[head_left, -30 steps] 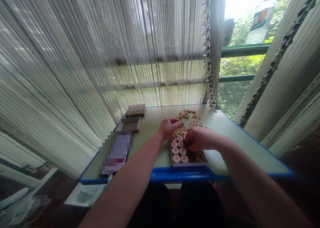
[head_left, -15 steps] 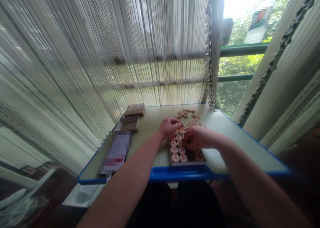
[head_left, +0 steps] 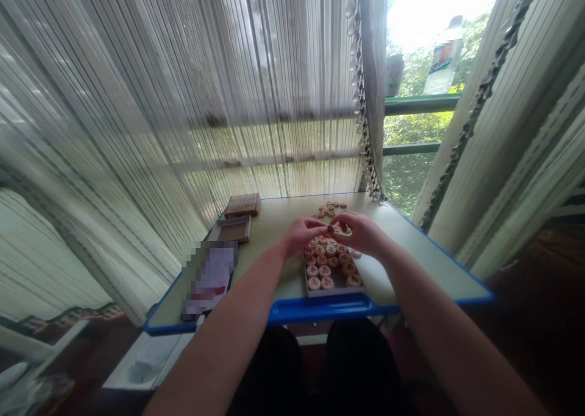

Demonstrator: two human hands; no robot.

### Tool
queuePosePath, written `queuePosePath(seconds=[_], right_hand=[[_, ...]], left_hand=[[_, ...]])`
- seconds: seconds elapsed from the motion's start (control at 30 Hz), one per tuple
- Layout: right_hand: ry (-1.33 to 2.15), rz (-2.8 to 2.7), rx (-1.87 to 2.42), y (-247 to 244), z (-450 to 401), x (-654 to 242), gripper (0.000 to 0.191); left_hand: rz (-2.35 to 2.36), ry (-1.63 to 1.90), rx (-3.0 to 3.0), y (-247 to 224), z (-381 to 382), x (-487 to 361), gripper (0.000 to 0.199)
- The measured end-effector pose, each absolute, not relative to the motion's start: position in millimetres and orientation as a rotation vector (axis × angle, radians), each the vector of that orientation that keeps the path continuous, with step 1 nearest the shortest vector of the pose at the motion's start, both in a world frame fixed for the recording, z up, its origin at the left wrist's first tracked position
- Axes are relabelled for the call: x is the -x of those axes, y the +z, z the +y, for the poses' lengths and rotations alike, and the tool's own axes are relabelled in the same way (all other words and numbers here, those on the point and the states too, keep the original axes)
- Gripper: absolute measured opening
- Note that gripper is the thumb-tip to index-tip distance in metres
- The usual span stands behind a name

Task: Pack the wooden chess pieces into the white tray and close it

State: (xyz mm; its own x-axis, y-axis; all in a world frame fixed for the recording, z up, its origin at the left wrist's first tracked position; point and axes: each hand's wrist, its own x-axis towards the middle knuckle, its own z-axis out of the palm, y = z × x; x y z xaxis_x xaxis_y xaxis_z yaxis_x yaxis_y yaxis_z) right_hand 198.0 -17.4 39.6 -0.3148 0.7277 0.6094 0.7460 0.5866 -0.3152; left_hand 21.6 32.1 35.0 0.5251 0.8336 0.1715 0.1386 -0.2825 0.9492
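Observation:
A dark-edged xiangqi piece [head_left: 331, 228] is held up between my two hands, above the far end of a shallow box. My left hand [head_left: 302, 234] pinches it from the left with fingers pressed together. From the right, my right hand [head_left: 362, 232] curls its thumb and forefinger toward the same piece, the tips meeting at it. Below, the box [head_left: 336, 292] holds rows of round wooden pieces, with red-marked pieces [head_left: 325, 271] on the left and a dark-marked piece [head_left: 353, 280] at the near right corner. Bare box floor shows near the front middle.
More loose pieces [head_left: 329, 209] lie on the table beyond my hands. On the left are a brown box [head_left: 243, 204], an open tray-like lid [head_left: 234, 229] and a blurred-out phone-like object [head_left: 212, 276]. The table has a blue edge [head_left: 320, 311]. String curtains [head_left: 274, 87] hang behind.
My right hand has lifted out of the box and moved away from me to meet my left hand at a piece. More pieces in the box now show. The view has shifted slightly.

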Motion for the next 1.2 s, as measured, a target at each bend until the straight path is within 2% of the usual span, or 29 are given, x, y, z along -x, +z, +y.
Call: queuePosePath(seconds=[0.2, 0.4, 0.53, 1.2], right_hand=[[0.059, -1.968, 1.130, 38, -27, -192, 0.020], [0.351, -1.970, 1.231, 18, -42, -198, 0.024], [0.440, -2.000, 1.307, 8, -45, -201, 0.023], [0.355, -2.114, 1.376, 12, -45, -197, 0.024]], left_hand=[[0.769, 0.847, -1.891, 44, 19, -14, 0.031], [0.861, 1.037, -2.229, 39, 4, -7, 0.026], [0.873, 1.006, -2.388, 30, -1, -7, 0.033], [0.859, 0.932, -2.535, 21, -1, -12, 0.034]])
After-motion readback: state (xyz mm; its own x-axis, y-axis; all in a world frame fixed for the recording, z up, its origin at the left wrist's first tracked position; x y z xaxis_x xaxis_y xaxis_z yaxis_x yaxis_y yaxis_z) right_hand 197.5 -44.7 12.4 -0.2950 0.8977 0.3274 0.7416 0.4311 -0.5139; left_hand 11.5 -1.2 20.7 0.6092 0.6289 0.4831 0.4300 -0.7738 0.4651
